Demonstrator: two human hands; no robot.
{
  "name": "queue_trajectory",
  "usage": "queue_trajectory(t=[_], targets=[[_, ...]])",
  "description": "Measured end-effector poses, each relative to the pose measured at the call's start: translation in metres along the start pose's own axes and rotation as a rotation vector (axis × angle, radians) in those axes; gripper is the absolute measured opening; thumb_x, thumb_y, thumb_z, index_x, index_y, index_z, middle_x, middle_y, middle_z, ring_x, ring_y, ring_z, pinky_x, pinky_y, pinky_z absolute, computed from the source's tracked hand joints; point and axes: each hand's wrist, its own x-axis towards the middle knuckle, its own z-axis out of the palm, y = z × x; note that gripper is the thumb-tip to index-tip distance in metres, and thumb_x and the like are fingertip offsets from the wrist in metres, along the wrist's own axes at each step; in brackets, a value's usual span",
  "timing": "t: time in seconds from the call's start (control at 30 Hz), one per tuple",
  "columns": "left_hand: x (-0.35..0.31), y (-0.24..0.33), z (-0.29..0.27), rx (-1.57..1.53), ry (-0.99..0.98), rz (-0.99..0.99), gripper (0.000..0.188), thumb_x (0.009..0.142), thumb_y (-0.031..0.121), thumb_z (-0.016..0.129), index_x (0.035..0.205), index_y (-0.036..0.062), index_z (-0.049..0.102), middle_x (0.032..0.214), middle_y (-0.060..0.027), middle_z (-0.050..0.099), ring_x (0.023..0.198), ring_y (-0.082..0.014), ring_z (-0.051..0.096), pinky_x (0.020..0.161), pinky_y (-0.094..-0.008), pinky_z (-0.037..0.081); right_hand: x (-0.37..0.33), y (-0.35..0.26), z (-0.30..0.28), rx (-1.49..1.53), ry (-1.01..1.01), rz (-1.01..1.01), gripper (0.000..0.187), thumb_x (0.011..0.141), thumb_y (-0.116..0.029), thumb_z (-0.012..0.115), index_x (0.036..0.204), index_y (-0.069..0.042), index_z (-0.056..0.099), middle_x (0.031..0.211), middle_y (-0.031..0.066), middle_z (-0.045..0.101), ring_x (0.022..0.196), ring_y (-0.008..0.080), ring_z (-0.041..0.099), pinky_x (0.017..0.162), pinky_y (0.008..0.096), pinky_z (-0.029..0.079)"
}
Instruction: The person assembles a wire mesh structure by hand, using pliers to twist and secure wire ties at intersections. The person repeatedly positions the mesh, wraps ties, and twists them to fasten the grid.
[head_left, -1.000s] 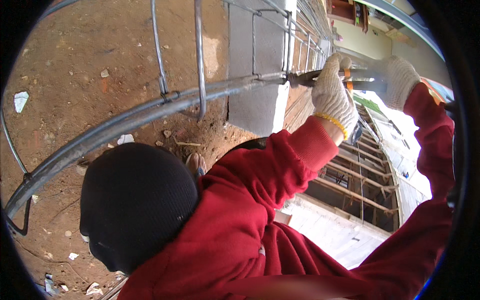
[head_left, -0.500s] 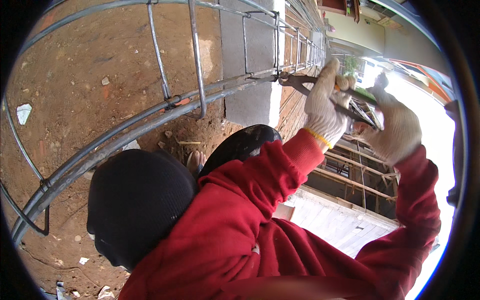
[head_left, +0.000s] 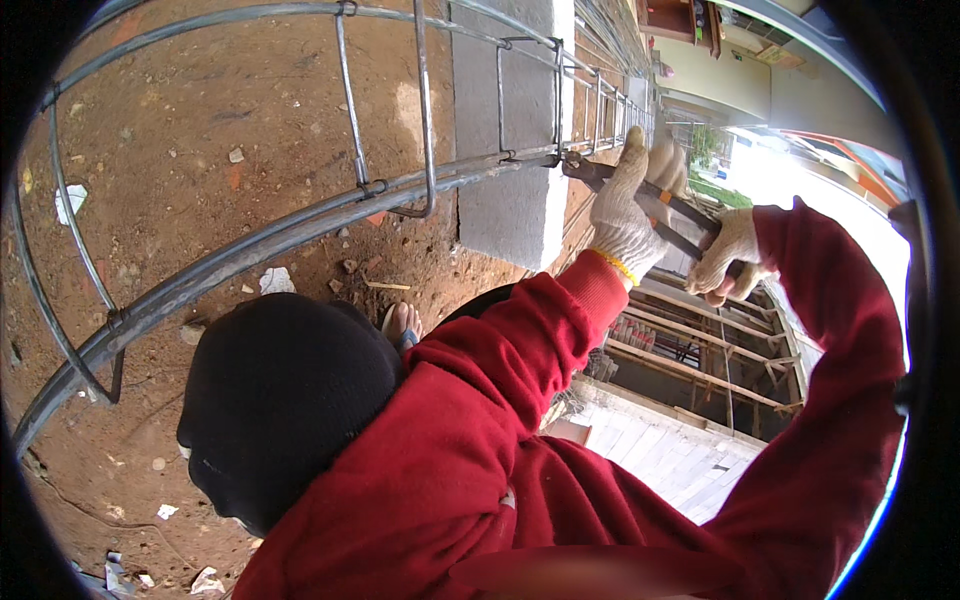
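Long-handled end-cutting pincers (head_left: 675, 205) reach from my hands to the rebar cage (head_left: 300, 240). Their jaws meet the bars at a tied corner where a stirrup crosses the long rods; what they bite on is too small to make out. My left hand (head_left: 622, 205), in a whitish knit glove with a yellow cuff edge, is closed on the handles nearer the jaws, its fingers partly blurred. My right hand (head_left: 728, 252), gloved alike, grips the handle ends, with the wrist bent and the forearm raised at the right.
A grey concrete block (head_left: 505, 130) stands behind the cage. Brown soil with scattered white fragments (head_left: 275, 281) lies at the left. My black-clad knee (head_left: 285, 400) and sandalled foot (head_left: 402, 325) are below the rods. Timber framing (head_left: 690, 335) spans a recess at the right.
My right hand has rotated and moved left and slightly down, its forearm swinging up. The pincers' handles have turned with it. The jaws stay at the tied corner; the view shifts slightly.
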Motion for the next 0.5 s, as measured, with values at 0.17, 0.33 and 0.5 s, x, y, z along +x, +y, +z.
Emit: queue_trajectory(t=[0.17, 0.33, 0.5], targets=[[0.011, -0.007, -0.004, 0.011, 0.091, 0.013, 0.038, 0.093, 0.028, 0.066, 0.065, 0.0162, 0.043, 0.058, 0.0034, 0.035, 0.052, -0.0134, 0.037, 0.061, -0.0323, 0.042, 0.027, 0.037, 0.048, -0.715, 1.229, -0.656, 0.053, 0.067, -0.029, 0.084, 0.106, 0.001, 0.064, 0.088, 0.0194, 0.071, 0.085, 0.0310, 0.070, 0.071, 0.0403, 0.055], [-0.007, -0.014, -0.011, 0.503, 0.480, 0.180, 0.027, 0.087, 0.029, 0.071, 0.078, 0.0122, 0.052, 0.071, 0.0007, 0.049, 0.066, -0.0136, 0.046, 0.070, -0.0345, 0.046, 0.090, 0.068, 0.036, -0.435, 0.657, -0.678, 0.038, 0.077, -0.027, 0.077, 0.097, 0.002, 0.065, 0.082, 0.0148, 0.070, 0.067, 0.0228, 0.066, 0.061, 0.0385, 0.051], [-0.038, -0.006, -0.048, 1.136, 0.511, 0.441, 0.037, 0.080, 0.025, 0.080, 0.100, 0.0043, 0.056, 0.095, -0.0022, 0.058, 0.084, -0.0121, 0.052, 0.074, -0.0317, 0.046, 0.189, 0.101, 0.034, 0.594, -0.642, -0.694, 0.040, 0.082, -0.025, 0.072, 0.105, 0.006, 0.061, 0.077, 0.0158, 0.064, 0.061, 0.0190, 0.059, 0.052, 0.0322, 0.045]])
